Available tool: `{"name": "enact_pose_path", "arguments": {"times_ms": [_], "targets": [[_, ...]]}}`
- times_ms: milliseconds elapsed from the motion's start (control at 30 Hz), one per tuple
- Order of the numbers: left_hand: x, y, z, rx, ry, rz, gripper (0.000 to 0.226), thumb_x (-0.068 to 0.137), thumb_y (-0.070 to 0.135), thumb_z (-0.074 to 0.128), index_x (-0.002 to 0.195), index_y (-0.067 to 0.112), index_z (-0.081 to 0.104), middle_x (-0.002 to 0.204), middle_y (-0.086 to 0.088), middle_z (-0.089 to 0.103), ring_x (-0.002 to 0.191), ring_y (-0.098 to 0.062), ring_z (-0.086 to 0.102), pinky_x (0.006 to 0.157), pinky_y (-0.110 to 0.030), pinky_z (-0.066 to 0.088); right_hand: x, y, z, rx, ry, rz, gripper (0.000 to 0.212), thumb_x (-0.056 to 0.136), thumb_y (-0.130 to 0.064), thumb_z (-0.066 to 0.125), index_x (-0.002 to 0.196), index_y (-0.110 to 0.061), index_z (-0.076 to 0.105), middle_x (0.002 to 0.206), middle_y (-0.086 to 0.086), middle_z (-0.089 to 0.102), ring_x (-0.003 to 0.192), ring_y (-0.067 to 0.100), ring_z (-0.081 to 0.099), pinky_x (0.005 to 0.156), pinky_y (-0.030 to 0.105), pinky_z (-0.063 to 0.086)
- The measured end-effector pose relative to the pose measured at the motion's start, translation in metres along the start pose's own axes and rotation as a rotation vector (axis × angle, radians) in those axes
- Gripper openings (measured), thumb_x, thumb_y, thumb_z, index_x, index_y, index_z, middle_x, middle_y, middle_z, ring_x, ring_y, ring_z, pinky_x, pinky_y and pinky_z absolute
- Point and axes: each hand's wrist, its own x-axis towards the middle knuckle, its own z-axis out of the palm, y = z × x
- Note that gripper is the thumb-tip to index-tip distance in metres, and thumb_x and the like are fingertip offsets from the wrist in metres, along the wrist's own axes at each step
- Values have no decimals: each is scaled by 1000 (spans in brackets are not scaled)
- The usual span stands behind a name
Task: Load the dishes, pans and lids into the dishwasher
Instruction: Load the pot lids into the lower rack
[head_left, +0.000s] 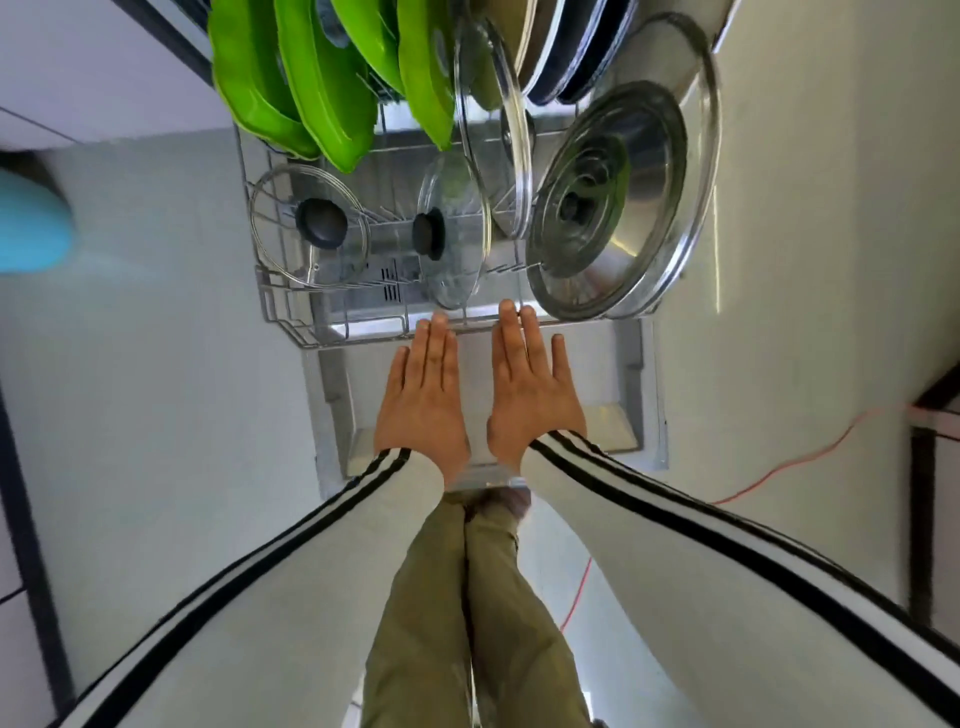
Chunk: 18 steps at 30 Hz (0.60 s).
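Note:
The dishwasher's wire rack is pulled out over the open door. In it stand several green plates, two glass lids with black knobs, a tall glass lid, a large steel lid and dark plates behind. My left hand and my right hand are flat, fingers straight, side by side. Their fingertips touch the rack's front rail. Neither hand holds anything.
A pale floor lies on both sides of the door. A red cable runs across the floor at the right. A blue object sits at the left edge. A dark frame stands at the right. My legs are below the door.

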Motion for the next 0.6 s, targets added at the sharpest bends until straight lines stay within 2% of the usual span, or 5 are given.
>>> {"name": "enact_pose_path", "arguments": {"times_ms": [133,300,467,600], "targets": [[50,-15,-41,-34,-9,8,96,88,38,40,150,6,-27,155,-11,-39,145,-26,-32,122,-44,-6,54,13,-49,-30,-111,-60,103,86,-35,50,151,-6,-24,154,12,-39,144,29,-33,120,54,-3],[105,-29,-94,-82,-21,14,99,89,35,47,150,9,-27,154,-6,-39,144,-22,-33,122,-39,-10,118,18,-88,-25,-75,-57,109,83,-43,59,154,-10,-17,158,8,-33,146,26,-28,121,52,-1],[149,-53,-122,27,-36,63,104,88,36,52,150,10,-28,153,-5,-41,144,-21,-32,123,-42,-3,163,26,-118,-57,-102,-86,103,87,-39,51,152,-12,-25,155,6,-39,144,24,-32,121,49,-6],[176,-64,-135,18,-3,87,105,84,27,55,152,13,-24,154,-2,-41,145,-19,-31,123,-41,-2,191,31,-128,-81,-67,-86,106,85,-40,54,152,-14,-24,156,4,-37,145,23,-30,122,48,-5]]}}
